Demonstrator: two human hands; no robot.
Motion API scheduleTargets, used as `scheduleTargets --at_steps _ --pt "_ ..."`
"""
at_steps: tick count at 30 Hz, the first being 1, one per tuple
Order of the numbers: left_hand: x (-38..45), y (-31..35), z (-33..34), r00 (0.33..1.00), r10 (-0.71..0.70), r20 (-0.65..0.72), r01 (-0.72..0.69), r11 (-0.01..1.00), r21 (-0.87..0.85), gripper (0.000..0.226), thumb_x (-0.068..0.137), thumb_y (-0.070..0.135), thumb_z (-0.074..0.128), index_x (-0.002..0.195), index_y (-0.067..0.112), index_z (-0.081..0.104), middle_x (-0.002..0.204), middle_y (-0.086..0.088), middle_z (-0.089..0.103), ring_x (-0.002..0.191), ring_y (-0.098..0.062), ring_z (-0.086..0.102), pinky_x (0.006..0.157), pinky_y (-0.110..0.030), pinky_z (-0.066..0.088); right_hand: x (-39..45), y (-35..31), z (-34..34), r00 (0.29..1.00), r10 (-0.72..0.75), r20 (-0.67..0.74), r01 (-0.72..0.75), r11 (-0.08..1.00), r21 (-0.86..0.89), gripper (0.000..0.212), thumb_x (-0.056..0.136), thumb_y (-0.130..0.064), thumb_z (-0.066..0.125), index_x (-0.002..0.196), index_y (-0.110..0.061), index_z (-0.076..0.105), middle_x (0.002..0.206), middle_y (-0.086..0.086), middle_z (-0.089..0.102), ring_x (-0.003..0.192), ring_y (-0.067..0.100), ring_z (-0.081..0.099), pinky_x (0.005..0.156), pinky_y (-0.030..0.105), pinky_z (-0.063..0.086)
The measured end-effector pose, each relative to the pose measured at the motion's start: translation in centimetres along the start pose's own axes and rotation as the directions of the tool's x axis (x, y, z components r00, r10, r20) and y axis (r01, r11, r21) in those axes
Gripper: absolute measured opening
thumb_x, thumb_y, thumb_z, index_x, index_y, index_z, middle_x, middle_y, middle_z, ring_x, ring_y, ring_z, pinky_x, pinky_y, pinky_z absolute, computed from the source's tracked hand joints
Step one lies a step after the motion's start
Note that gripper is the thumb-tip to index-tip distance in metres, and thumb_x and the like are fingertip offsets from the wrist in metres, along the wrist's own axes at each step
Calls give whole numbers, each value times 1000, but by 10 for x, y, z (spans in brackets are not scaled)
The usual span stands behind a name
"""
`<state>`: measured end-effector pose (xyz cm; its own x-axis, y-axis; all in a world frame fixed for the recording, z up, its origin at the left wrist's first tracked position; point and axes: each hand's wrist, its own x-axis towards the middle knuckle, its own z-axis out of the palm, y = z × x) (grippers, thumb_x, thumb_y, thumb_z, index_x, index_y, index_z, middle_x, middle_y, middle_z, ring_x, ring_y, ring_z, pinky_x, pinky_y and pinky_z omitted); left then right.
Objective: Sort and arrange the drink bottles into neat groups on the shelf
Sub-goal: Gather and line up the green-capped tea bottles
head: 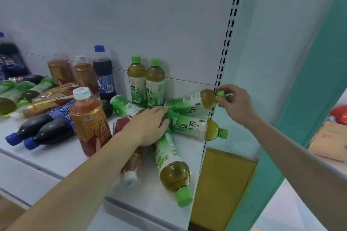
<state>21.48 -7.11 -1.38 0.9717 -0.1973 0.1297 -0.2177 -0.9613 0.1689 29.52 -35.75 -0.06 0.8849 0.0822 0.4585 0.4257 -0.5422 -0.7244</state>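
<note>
Two green tea bottles stand upright against the back wall of the white shelf. Around them several green tea bottles lie on their sides. My right hand pinches the cap end of one lying green tea bottle by the shelf's right upright. My left hand rests on the bases of two other lying green tea bottles, one pointing right and one pointing toward me. A further one lies behind my left hand.
An amber tea bottle stands left of my left forearm; another lies under it. Two dark cola bottles lie at the left, one stands at the back beside amber bottles. The slotted upright bounds the shelf on the right.
</note>
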Motion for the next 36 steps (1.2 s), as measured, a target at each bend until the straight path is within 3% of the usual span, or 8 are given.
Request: scheduleTargets --at_steps 7,18,23,26,28,31,33,36 --pt "-3 0 -1 1000 -6 -6 6 1000 -2 56 107 45 30 159 25 30 165 7 29 147 -19 36 118 -46 36 42 -62 7 944 -304 130 328 915 -235 19 98 -23 64 117 -18 66 106 1 66 90 19 59 87 35 48" --pt "-4 -1 -2 1000 -12 -15 12 999 -32 55 107 45 31 158 25 31 165 8 31 147 -18 37 117 -46 37 94 -131 62 916 -299 269 391 820 -418 33 96 -38 66 123 -19 65 121 7 68 101 24 58 81 28 38" --pt "-5 -3 -1 1000 -3 -12 3 999 -50 55 106 44 32 158 25 31 164 7 32 145 -19 39 115 -47 40 76 -123 55 938 -265 224 327 889 -320 50 97 -41 64 140 -21 50 111 5 62 96 20 58 85 31 44" --pt "-4 -4 -1 1000 -1 -14 0 998 -63 55 106 44 34 157 24 33 162 5 35 142 -21 43 113 -48 42 40 -94 37 955 -256 146 290 906 -308 37 99 -43 58 129 -21 53 110 0 60 89 16 58 83 35 48" --pt "-4 -4 -1 1000 -4 -14 3 998 -67 55 106 43 34 157 23 33 159 2 38 140 -23 45 112 -48 43 10 -69 22 956 -156 247 239 903 -356 28 100 -44 56 118 -22 56 110 0 62 87 14 59 83 36 51" --pt "-4 -6 0 1000 -18 -26 16 997 -75 50 106 42 38 151 21 40 147 -2 47 130 -24 51 106 -43 46 -36 -34 1 858 151 491 106 883 -457 46 96 -56 57 132 -28 47 118 -3 58 96 14 60 85 31 46" --pt "-4 -5 0 998 -17 -68 11 997 -81 38 104 41 44 133 18 51 128 -3 54 115 -24 55 95 -39 48 -57 -17 -7 785 254 565 -1 913 -409 53 94 -47 66 137 -32 39 120 -5 59 88 13 68 81 30 52" --pt "-5 -3 0 990 -23 -139 16 998 -53 21 101 40 48 103 20 51 104 0 54 97 -22 54 80 -36 45 -69 -3 -11 846 265 462 -250 964 -96 41 95 -16 71 127 -24 46 114 8 67 70 16 73 67 29 59"
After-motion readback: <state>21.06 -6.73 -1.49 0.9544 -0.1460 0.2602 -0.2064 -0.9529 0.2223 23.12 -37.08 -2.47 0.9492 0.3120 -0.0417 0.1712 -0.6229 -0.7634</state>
